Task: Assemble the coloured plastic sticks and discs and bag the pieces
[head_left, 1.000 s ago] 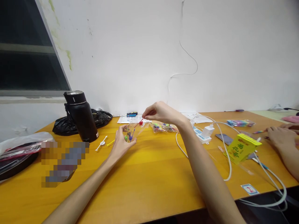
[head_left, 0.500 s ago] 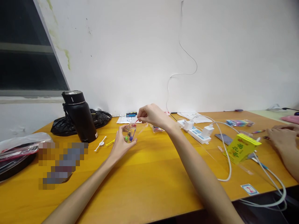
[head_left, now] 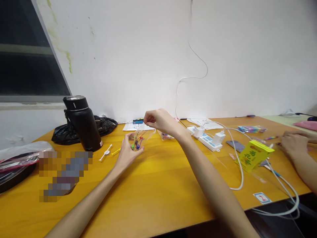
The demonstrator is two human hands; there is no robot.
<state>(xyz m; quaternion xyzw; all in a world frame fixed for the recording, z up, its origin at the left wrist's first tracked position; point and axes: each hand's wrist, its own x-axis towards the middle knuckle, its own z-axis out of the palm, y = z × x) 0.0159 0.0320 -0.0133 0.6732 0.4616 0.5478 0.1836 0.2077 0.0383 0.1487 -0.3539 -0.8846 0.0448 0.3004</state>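
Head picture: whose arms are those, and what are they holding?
The camera sits on a person's head, so you see their own two arms reaching out; there is no machine. The left hand holds a small clear bag of coloured sticks. The right hand pinches its fingers together just above it; what they pinch is too small to tell. On the table are a black bottle, a yellow box and a power strip. At the right is another person's hand.

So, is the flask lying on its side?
No, the flask stands upright on the table, to the left of the left hand that holds the bag.
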